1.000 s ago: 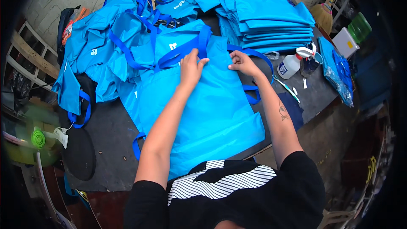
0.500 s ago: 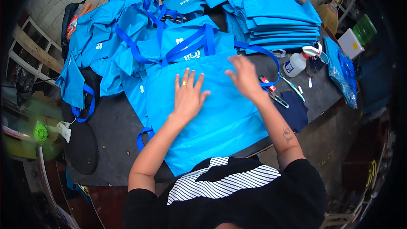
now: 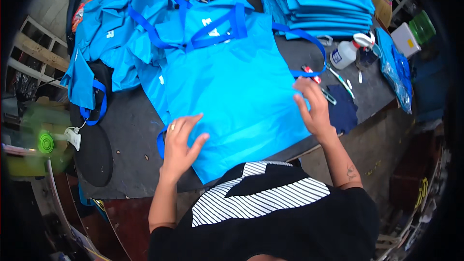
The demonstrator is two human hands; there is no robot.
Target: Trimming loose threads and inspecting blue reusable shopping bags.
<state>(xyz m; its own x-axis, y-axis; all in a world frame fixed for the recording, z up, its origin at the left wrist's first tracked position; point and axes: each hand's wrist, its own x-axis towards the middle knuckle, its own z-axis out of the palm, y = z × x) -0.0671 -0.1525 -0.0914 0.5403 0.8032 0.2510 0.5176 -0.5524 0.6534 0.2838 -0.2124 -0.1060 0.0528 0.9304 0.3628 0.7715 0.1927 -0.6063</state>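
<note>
A light blue tote bag (image 3: 232,92) lies spread flat on the dark table in front of me, its darker blue handle straps (image 3: 240,21) at the far end. Over the bag's near left edge is my left hand (image 3: 180,145), fingers apart and holding nothing. My right hand (image 3: 313,105) hovers by the bag's right edge, its fingers loosely curved and parted, with nothing in them. Beyond that hand lie a red and black small item (image 3: 311,74), a utility cutter (image 3: 329,96) and a toothbrush (image 3: 342,82).
Crumpled blue bags (image 3: 116,29) heap at the far left; a folded stack (image 3: 328,14) sits far right. Right of it stand a spray bottle (image 3: 345,53) and a plastic-wrapped blue pack (image 3: 396,72). A green clip fan (image 3: 46,141) is at the table's left edge.
Both hands have drawn back toward me and apart, the left to the near left edge, the right to the right edge. The view has shifted slightly.
</note>
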